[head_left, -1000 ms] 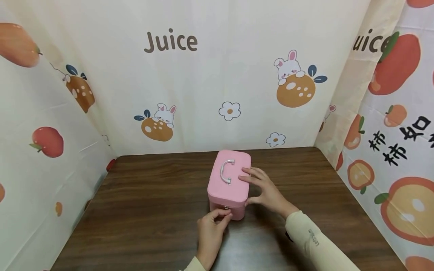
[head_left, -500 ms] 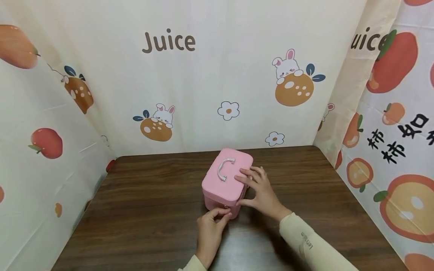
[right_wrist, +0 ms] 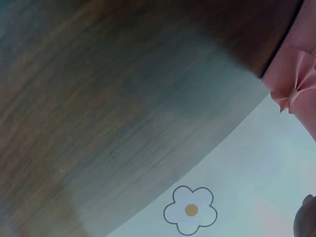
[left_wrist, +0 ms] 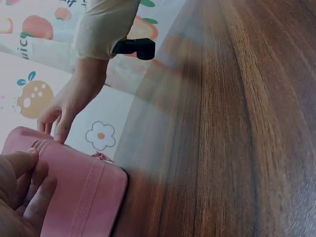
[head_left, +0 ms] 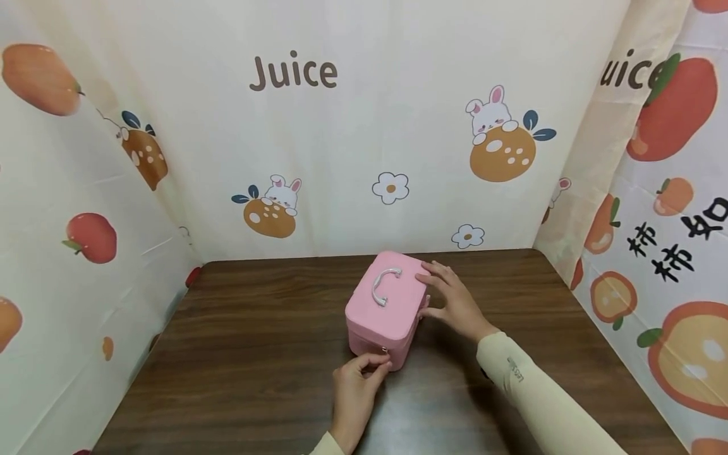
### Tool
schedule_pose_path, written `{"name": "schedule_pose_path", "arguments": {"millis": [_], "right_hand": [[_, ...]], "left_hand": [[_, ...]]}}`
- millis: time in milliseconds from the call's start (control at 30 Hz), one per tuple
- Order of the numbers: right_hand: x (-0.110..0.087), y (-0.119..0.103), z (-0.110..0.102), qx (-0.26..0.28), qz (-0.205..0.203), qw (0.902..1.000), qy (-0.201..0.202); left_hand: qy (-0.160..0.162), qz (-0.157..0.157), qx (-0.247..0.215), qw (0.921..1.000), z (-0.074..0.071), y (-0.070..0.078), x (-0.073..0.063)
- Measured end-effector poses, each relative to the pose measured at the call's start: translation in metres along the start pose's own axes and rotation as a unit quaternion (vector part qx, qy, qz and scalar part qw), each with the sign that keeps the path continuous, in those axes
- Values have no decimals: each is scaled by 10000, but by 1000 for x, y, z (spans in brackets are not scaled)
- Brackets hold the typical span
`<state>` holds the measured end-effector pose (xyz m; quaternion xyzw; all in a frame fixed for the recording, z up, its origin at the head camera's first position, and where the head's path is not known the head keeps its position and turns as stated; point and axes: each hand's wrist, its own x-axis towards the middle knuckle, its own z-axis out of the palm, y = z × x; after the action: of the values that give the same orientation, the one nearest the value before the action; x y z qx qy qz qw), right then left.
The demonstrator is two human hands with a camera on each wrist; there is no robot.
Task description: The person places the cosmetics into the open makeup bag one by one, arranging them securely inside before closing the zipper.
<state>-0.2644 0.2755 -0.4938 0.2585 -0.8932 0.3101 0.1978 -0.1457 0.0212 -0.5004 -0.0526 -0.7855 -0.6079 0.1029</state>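
A pink box-shaped case (head_left: 392, 297) with rounded corners sits on the wooden table (head_left: 256, 354), lid down. A curved silver handle (head_left: 383, 287) is on its lid, and a pink bow (right_wrist: 296, 89) shows on its side in the right wrist view. At the near end, my left hand (head_left: 357, 392) pinches the small zipper pull (head_left: 385, 349), thumb against index finger. My right hand (head_left: 457, 306) touches the far right part of the lid with its fingertips, the thumb apart from them near the case's side. In the right wrist view, the hand is mostly out of frame.
A pale curtain (head_left: 352, 126) printed with rabbits, fruit and flowers hangs behind the table's back edge. Fruit-printed cloth also hangs at the left (head_left: 45, 303) and right (head_left: 682, 272). A black wrist device (left_wrist: 136, 48) is worn at the right sleeve's cuff.
The case has turned slightly, its near end swinging left and its far end right. My right hand has slid along the lid toward its far right corner. My left hand stays at the zipper pull.
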Motion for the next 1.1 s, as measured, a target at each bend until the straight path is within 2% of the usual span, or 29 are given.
{"name": "schedule_pose_path", "arguments": {"millis": [100, 233, 467, 667, 800, 1100], "right_hand": [[-2, 0, 2, -76, 5, 9997, 245], [-5, -6, 7, -114, 217, 9988, 432], [-12, -30, 18, 90, 874, 9913, 980], [-11, -46, 30, 9, 999, 9848, 1420], [-11, -48, 33, 13, 976, 9824, 1591], [-10, -50, 33, 198, 1003, 9822, 1574]], "left_hand": [[0, -8, -88, 10000, 0, -1, 0], [207, -10, -96, 9997, -5, -2, 3], [590, 40, 233, 9980, -19, -10, 16], [944, 96, 460, 9944, -28, -13, 29], [1016, 83, 520, 9934, -26, -12, 29], [1008, 67, 294, 9945, -15, -9, 21]]}}
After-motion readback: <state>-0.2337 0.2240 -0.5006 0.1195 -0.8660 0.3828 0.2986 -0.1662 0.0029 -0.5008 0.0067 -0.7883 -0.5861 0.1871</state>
